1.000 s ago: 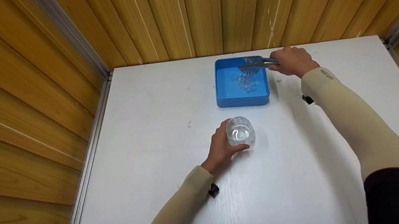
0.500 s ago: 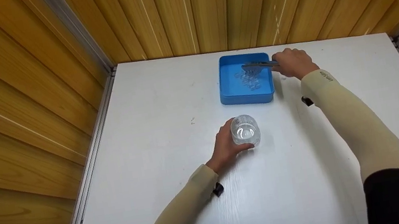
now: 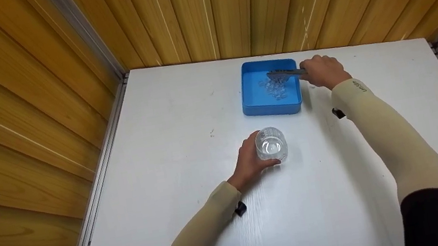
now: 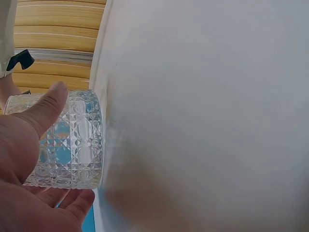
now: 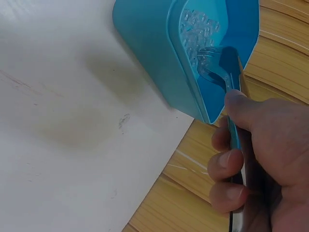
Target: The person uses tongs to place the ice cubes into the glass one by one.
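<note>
My left hand (image 3: 249, 160) grips an upright clear cut-glass tumbler (image 3: 272, 146) in front of the blue box. In the left wrist view, the thumb lies across the patterned glass (image 4: 82, 130) and the fingers wrap its other side. My right hand (image 3: 323, 72) holds metal serving tongs (image 3: 287, 72) over the right rim of the square blue box (image 3: 272, 109). One tong end is fork-shaped, as the right wrist view shows. The tong ends are down among small clear ice-like pieces (image 3: 276, 91); whether they pinch any cannot be told.
The white table (image 3: 162, 159) backs onto a wood-panelled wall (image 3: 227, 10), with another panelled wall at the left. Small marks (image 3: 212, 133) show left of the box. A small clear bit (image 3: 313, 86) lies right of the box.
The tongs' two ends, spread apart a second ago, are closer together and lower in the clear pieces. The left hand keeps holding the tumbler; the whole view has shifted slightly.
</note>
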{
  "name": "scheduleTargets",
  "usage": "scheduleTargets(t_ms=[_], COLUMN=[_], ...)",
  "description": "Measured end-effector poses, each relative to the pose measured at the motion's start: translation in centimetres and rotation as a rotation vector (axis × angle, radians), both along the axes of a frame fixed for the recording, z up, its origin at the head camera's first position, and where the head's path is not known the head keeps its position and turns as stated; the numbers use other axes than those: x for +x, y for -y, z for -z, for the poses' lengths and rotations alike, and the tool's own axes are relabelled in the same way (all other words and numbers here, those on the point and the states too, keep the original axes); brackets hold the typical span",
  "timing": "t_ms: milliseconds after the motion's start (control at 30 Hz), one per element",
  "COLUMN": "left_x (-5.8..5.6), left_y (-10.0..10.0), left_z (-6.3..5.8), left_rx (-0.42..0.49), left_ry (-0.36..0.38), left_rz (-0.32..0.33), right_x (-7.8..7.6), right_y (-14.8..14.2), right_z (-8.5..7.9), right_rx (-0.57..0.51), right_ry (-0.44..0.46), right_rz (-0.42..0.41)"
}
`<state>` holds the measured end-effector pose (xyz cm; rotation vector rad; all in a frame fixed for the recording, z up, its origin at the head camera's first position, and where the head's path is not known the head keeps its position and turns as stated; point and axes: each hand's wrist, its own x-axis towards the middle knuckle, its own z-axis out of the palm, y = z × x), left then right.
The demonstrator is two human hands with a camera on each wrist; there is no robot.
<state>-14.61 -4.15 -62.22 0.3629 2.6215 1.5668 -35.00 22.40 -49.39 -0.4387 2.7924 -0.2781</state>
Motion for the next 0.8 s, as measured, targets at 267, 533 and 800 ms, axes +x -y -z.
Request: scheduleTargets(t_ms=[267, 533, 800], left_x=[0.32, 0.45, 0.52], left_y=[-0.27, -0.54, -0.57], left_z=[0.26, 0.35, 0.54], left_rx=[-0.019, -0.024, -0.033], left_ry=[-0.026, -0.023, -0.017], left_rz=[0.002, 0.004, 0.004], right_x=[-0.03, 0.26, -0.04], right_y=[0.37, 0.55, 0.82], right_z=[0.34, 0.31, 0.33], right_rx=[0.061, 0.102, 0.123], right_ry=[-0.062, -0.116, -0.123], right_rz=[-0.036, -0.029, -0.045])
